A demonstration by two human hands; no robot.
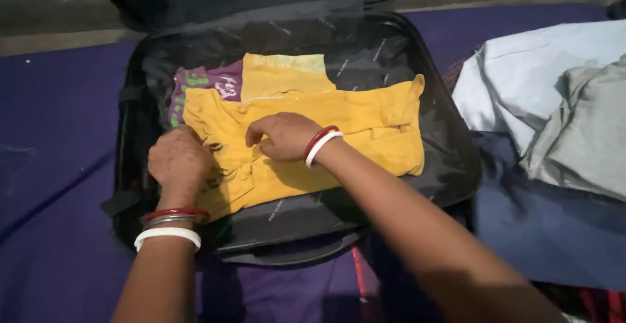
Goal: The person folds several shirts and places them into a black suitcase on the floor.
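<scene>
Suitcase (450, 160) holding three folded garments, left hand (177, 160) and right hand (285, 135) loosely curled, pressing yellow garment (365, 127)

both arms reaching fwd, L hand (177, 160) knuckles up w/ fingers curled under, R hand (285, 136) palm down, fingers bent, hands close together

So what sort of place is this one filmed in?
Probably a home bedroom, on a bed. An open black suitcase lies on a purple sheet, both hands press a yellow garment into it, and folded pale clothes wait alongside.
</scene>
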